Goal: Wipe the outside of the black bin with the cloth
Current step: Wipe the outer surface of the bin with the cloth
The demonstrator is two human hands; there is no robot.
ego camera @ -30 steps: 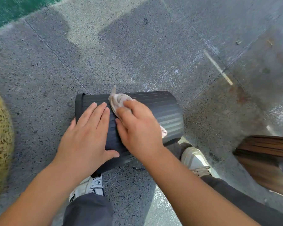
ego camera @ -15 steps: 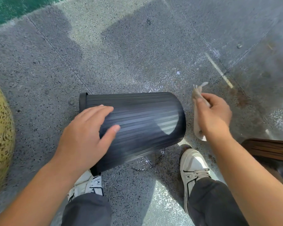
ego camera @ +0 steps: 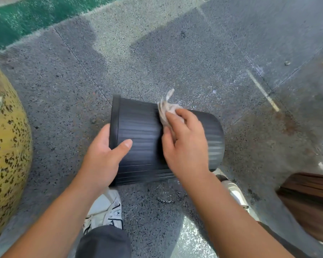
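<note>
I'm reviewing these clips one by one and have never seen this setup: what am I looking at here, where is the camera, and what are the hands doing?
There is no machine: a person wears a wide-angle camera on the head, so you look down along both bare forearms to the ground. A black bin, ribbed on the outside, lies on its side on speckled grey paving, its rim pointing left. The left hand grips that rim end, thumb on the ribbed wall, steadying it. The right hand presses a crumpled pale cloth against the top of the bin. Below are the person's white shoes and dark trousers. A yellow speckled object sits at the left edge, something brown at the right; I cannot tell what either is.
</note>
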